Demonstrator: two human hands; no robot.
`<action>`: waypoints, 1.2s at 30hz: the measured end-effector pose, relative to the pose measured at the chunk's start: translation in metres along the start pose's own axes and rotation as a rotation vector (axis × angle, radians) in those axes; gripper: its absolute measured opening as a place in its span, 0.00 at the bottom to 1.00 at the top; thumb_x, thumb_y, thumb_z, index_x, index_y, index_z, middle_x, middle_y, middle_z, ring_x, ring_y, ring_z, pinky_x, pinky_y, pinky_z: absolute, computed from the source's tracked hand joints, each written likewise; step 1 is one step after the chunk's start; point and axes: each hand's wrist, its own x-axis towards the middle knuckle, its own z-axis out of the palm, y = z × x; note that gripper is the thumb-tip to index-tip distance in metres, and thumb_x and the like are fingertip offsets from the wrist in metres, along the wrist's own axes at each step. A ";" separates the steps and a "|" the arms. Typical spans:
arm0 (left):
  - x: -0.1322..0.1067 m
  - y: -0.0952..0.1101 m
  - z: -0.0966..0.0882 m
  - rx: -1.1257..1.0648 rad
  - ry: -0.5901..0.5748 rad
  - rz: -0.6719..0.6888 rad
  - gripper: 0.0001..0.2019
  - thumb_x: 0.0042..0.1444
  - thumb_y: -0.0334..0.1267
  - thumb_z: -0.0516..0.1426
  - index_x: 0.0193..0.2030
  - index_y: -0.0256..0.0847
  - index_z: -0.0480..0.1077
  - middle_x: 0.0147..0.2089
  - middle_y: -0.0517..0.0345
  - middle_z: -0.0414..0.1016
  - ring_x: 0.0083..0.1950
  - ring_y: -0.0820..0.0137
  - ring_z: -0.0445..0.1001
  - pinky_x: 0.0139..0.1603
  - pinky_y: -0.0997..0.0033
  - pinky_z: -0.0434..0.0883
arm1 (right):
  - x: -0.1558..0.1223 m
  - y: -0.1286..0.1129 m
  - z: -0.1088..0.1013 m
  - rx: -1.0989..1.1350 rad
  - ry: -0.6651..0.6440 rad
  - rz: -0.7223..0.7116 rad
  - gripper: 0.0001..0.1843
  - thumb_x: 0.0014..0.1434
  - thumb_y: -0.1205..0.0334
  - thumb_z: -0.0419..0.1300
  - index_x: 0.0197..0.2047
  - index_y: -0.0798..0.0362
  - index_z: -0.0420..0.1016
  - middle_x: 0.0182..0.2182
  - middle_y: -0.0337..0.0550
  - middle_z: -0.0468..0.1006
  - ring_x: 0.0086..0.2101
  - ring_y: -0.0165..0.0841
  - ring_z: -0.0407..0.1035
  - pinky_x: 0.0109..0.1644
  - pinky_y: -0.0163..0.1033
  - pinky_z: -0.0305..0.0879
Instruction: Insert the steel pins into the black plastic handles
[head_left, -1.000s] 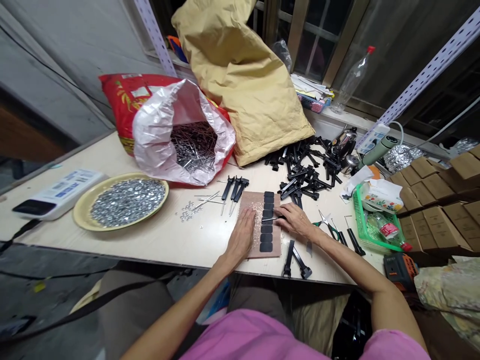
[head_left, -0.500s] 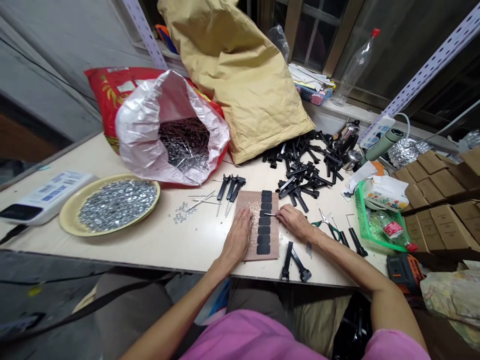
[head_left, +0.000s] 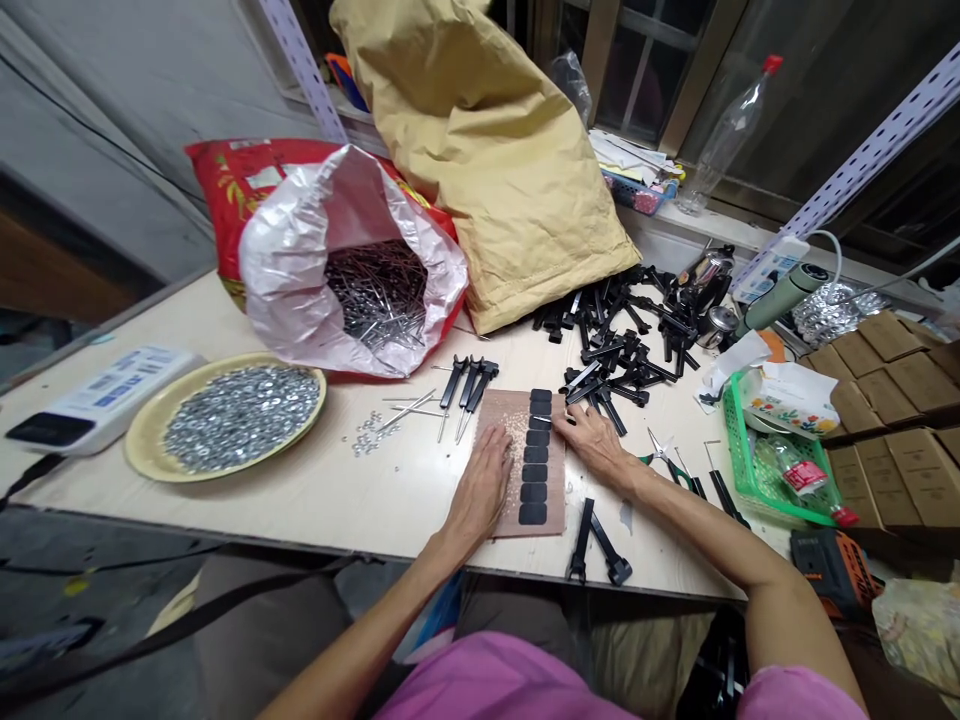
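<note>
A pinkish-brown board (head_left: 555,490) lies flat in front of me, bearing a column of several black rounded pads (head_left: 535,456). Scattered tiny pale bits cover its left part. My left hand (head_left: 481,480) rests stretched out on the board's left side, holding nothing. At the right edge, my right hand (head_left: 591,438) is closed on a thin metal tool (head_left: 543,419), whose tip reaches over a pad near the far end of the column. Its exact kind is too small to make out. Black plastic parts with metal rods (head_left: 471,382) lie just beyond the board.
To the left are a yellow plate (head_left: 139,440) of metal pieces and a red sack (head_left: 225,185) of metal rods. Black parts (head_left: 615,350) are heaped behind. Scissors (head_left: 661,452), a green basket (head_left: 739,470) and cartons (head_left: 911,470) stand right. Two black parts (head_left: 592,545) lie near the front edge.
My right hand has moved slightly away from me, bringing the metal tool about one pad farther up the column. My left hand stays on the board. The whole view has shifted a little.
</note>
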 end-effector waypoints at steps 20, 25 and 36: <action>0.001 0.000 -0.002 0.022 0.025 0.042 0.16 0.64 0.36 0.43 0.56 0.37 0.61 0.58 0.41 0.69 0.62 0.56 0.64 0.57 0.47 0.69 | 0.008 0.009 -0.001 0.200 0.141 0.143 0.11 0.65 0.63 0.50 0.34 0.53 0.71 0.33 0.45 0.69 0.36 0.34 0.64 0.32 0.35 0.60; 0.000 0.001 -0.004 0.014 0.019 0.049 0.16 0.64 0.34 0.43 0.56 0.36 0.61 0.59 0.41 0.69 0.63 0.57 0.63 0.58 0.49 0.68 | -0.020 0.000 -0.002 0.221 0.063 -0.328 0.16 0.67 0.68 0.44 0.35 0.54 0.70 0.29 0.42 0.70 0.32 0.31 0.63 0.28 0.32 0.59; 0.000 0.001 -0.005 -0.032 0.005 0.006 0.16 0.63 0.34 0.44 0.56 0.37 0.62 0.59 0.42 0.68 0.64 0.57 0.63 0.59 0.48 0.67 | -0.001 0.020 -0.003 0.219 0.056 -0.083 0.10 0.65 0.65 0.48 0.37 0.56 0.69 0.32 0.44 0.71 0.33 0.31 0.65 0.31 0.34 0.61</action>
